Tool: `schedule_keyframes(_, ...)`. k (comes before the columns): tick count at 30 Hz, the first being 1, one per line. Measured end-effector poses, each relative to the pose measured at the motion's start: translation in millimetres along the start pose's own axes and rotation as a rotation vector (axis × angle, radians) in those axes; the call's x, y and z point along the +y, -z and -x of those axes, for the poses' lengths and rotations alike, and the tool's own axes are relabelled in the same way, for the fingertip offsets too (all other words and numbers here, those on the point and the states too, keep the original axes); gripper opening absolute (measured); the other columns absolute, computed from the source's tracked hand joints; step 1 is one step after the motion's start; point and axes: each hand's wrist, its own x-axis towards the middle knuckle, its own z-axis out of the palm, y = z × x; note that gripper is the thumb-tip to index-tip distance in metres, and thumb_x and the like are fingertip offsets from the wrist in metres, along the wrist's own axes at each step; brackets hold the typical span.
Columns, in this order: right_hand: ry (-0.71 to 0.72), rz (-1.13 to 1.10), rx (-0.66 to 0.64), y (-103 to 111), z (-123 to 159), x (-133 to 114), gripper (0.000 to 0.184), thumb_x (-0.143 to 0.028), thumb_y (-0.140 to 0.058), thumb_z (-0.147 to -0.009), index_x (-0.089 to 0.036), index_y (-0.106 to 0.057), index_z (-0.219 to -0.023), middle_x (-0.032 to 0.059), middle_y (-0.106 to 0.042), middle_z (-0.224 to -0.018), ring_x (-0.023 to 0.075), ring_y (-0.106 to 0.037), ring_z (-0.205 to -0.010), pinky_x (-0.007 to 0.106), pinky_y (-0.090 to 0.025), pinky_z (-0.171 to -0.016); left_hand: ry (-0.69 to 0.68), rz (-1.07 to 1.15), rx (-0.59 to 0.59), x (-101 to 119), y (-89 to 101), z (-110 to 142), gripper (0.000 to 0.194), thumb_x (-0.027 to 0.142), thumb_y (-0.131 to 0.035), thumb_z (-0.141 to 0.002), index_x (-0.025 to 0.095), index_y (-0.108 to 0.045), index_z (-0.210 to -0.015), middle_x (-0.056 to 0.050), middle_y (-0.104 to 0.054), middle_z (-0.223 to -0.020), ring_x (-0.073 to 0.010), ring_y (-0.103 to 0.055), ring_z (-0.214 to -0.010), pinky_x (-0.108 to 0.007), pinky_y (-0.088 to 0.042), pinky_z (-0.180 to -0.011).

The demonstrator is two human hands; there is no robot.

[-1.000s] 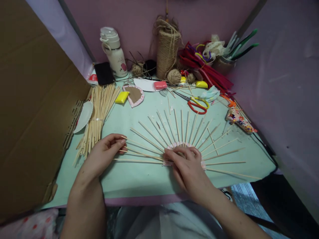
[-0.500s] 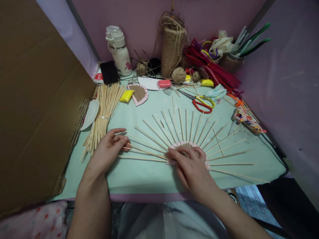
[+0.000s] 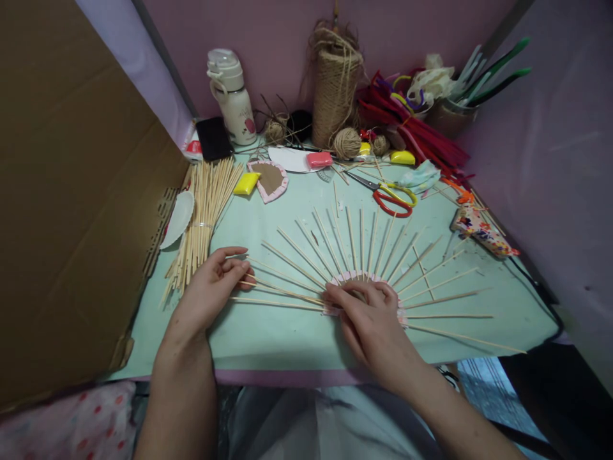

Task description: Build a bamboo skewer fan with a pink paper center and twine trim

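Note:
Thin bamboo sticks (image 3: 351, 246) fan out from a half-round piece with a pink clay rim (image 3: 357, 276) on the table. At the fan's left side, my left hand (image 3: 228, 276) pinches the outer end of a bamboo stick (image 3: 282, 291) between thumb and fingers. My right hand (image 3: 371, 319) lies over the half-round piece and covers much of it. Its curled fingertips close at the inner end of that same stick, where it meets the pink rim; the exact grip is partly hidden. One short stick (image 3: 424, 273) lies across the sticks on the right.
A tied bundle of sticks (image 3: 204, 217) lies left, by a cardboard wall (image 3: 71, 191). Behind the fan are scissors (image 3: 393, 198), a heart-shaped piece (image 3: 275, 181), yellow packet (image 3: 248, 184), twine roll (image 3: 335, 96) and bottle (image 3: 234, 102). A patterned object (image 3: 483, 230) lies right.
The whole view has shifted slightly, so things sit a little further right. Both hands keep the same pose on the stick and the half-round piece.

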Motion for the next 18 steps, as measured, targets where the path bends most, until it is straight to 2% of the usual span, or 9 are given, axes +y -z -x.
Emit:
schedule_keyframes(12,-0.011,-0.008,-0.008,0.9,0.9,-0.4,0.04,-0.009,-0.044,-0.09,-0.02,-0.052,-0.128,0.0068,-0.069,-0.108,0.0219,-0.05,-0.112,0.044,-0.027,-0.097,0.029,0.02,0.035,1.4,-1.2,4.9,0.055,0.049,-0.074,-0.068,0.017,-0.057,-0.109,0.001,-0.065,-0.073,-0.0132,-0.064,-0.061,-0.029,-0.056,-0.063)
schedule_keyframes(18,-0.005,-0.011,-0.005,1.0,0.6,-1.9,0.04,-0.01,-0.044,-0.09,-0.02,-0.052,-0.128,0.007,-0.068,-0.108,0.0219,-0.051,-0.112,0.044,-0.027,-0.096,0.02,0.026,0.02,-5.6,1.4,5.3,0.051,0.047,-0.073,-0.071,0.018,-0.057,-0.111,0.001,-0.065,-0.077,-0.0125,-0.064,-0.064,-0.028,-0.056,-0.066)
